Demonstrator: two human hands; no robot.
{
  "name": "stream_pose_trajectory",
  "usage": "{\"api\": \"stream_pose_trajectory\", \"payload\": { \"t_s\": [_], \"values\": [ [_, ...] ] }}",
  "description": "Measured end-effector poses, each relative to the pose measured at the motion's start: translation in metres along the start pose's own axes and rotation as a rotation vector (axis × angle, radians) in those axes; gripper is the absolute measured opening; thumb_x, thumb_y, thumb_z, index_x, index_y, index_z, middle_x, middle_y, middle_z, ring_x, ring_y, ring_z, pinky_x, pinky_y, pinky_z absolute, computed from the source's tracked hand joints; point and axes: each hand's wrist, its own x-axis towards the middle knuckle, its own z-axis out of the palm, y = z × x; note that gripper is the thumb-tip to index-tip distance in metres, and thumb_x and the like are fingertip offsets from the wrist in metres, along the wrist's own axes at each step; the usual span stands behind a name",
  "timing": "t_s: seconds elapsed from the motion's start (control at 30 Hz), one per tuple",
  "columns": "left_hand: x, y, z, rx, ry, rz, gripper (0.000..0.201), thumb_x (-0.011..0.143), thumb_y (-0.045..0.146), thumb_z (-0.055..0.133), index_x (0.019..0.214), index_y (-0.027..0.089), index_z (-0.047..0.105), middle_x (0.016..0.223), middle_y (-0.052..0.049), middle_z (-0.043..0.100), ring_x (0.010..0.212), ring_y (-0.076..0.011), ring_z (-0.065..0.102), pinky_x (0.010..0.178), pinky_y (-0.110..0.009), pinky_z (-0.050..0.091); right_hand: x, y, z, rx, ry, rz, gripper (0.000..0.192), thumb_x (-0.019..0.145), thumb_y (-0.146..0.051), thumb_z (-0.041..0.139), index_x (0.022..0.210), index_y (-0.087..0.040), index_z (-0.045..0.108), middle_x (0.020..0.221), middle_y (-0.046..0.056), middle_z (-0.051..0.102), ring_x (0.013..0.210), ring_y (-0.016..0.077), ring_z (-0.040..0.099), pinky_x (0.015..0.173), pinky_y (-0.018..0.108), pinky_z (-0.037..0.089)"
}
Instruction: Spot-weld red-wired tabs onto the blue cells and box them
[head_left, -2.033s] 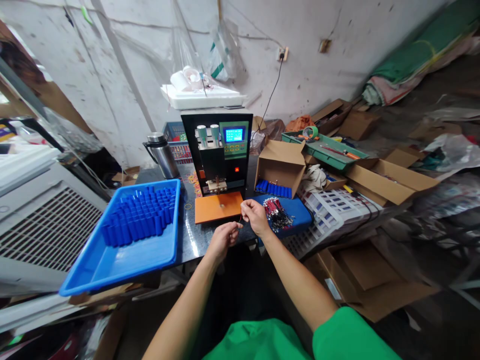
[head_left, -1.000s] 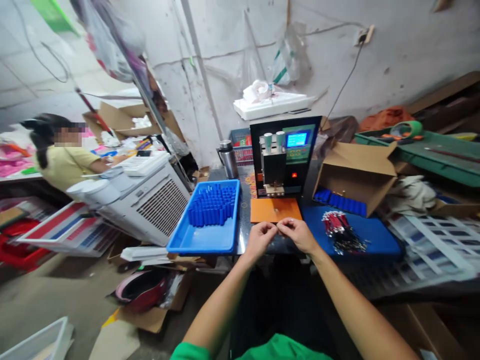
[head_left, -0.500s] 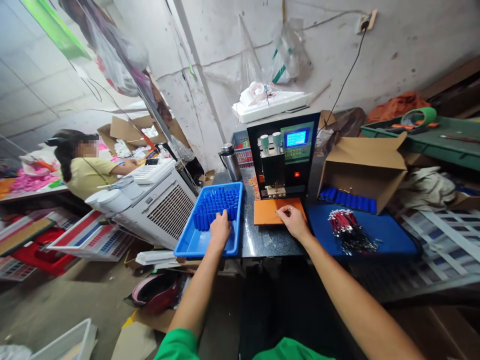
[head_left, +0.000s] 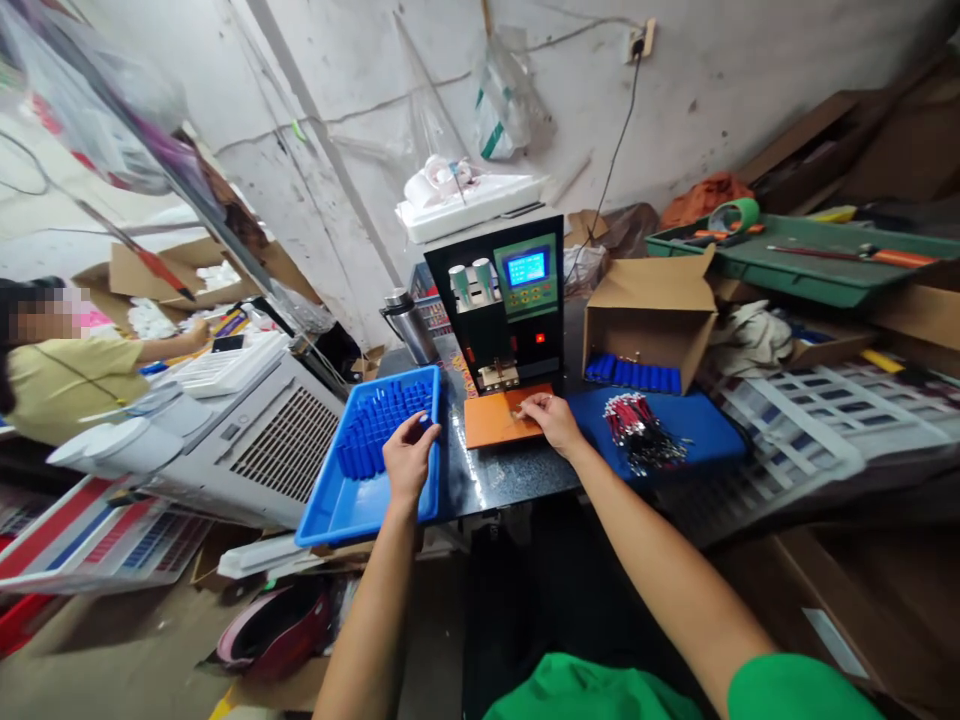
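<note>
My left hand [head_left: 409,458] is over the right side of a blue plastic tray [head_left: 319,510], its fingers curled with thumb and forefinger close together; what they hold, if anything, is too small to make out. Inside the tray stand rows of blue cylindrical cells [head_left: 375,425]. My right hand [head_left: 553,420] is at the orange plate [head_left: 487,425] in front of a black machine [head_left: 540,350] with a lit screen. Its thumb and forefinger are pinched together over the plate, on something thin that I cannot identify.
Red and black wire leads [head_left: 641,432] lie bundled on a blue mat [head_left: 712,435]. An open cardboard box [head_left: 660,315] holds more blue cells. A steel flask [head_left: 411,325] stands behind the tray. A person in a yellow top [head_left: 75,385] works at far left, beyond an air cooler [head_left: 247,420].
My left hand has come up from the cells toward the tray's right edge. My right hand stays pinched at the orange plate. The whole view has swung to the right.
</note>
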Motion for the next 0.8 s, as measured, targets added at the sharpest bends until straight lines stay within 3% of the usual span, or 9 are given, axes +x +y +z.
{"api": "stream_pose_trajectory", "payload": {
  "t_s": [0.13,0.23,0.3,0.43,0.57,0.8],
  "values": [
    [0.000,0.014,0.066,-0.340,-0.187,-0.056,0.052,0.058,0.040,0.086,0.100,0.012,0.074,0.087,-0.007,0.074,0.070,-0.0182,0.068,0.073,-0.034,0.056,0.007,0.007,-0.003,0.192,0.063,0.049,0.038,0.060,-0.047,0.081,0.073,-0.019,0.059,0.065,0.001,0.070,0.066,0.0164,0.067,0.074,0.031,0.052],
    [0.000,0.016,0.106,-0.364,-0.259,-0.053,0.048,0.056,0.038,0.086,0.095,0.012,0.075,0.083,-0.007,0.075,0.071,-0.0187,0.068,0.071,-0.032,0.056,0.012,0.012,-0.002,0.212,0.081,0.035,0.036,0.061,-0.045,0.082,0.073,-0.020,0.059,0.066,0.001,0.071,0.067,0.0168,0.068,0.073,0.031,0.053],
    [0.001,0.015,0.122,-0.328,-0.304,-0.016,0.041,0.060,0.037,0.084,0.092,0.013,0.075,0.080,-0.006,0.074,0.071,-0.0181,0.068,0.070,-0.030,0.055,0.014,0.014,-0.002,0.201,0.093,0.017,0.035,0.064,-0.045,0.080,0.074,-0.020,0.059,0.068,0.001,0.071,0.068,0.0172,0.069,0.073,0.031,0.053],
    [0.002,0.013,0.131,-0.286,-0.346,0.073,0.028,0.065,0.037,0.080,0.080,0.015,0.072,0.075,-0.003,0.072,0.067,-0.0164,0.065,0.064,-0.026,0.053,0.014,0.014,-0.001,0.194,0.087,0.009,0.033,0.066,-0.044,0.079,0.075,-0.020,0.058,0.071,0.002,0.071,0.071,0.0176,0.069,0.077,0.032,0.054],
    [0.002,0.013,0.130,-0.286,-0.359,0.073,0.029,0.064,0.037,0.081,0.082,0.015,0.072,0.078,-0.004,0.073,0.070,-0.0172,0.066,0.068,-0.027,0.054,0.015,0.009,0.001,0.161,0.075,0.005,0.030,0.066,-0.042,0.076,0.073,-0.019,0.058,0.070,0.002,0.069,0.071,0.0177,0.068,0.077,0.032,0.054],
    [-0.002,0.009,0.134,-0.378,-0.390,0.017,0.035,0.066,0.037,0.080,0.091,0.014,0.073,0.088,-0.007,0.075,0.083,-0.0220,0.069,0.080,-0.034,0.054,0.032,-0.003,0.005,-0.164,0.068,-0.092,0.018,0.070,-0.035,0.064,0.062,-0.019,0.060,0.066,0.002,0.066,0.068,0.0171,0.062,0.065,0.027,0.048]
  ]
}}
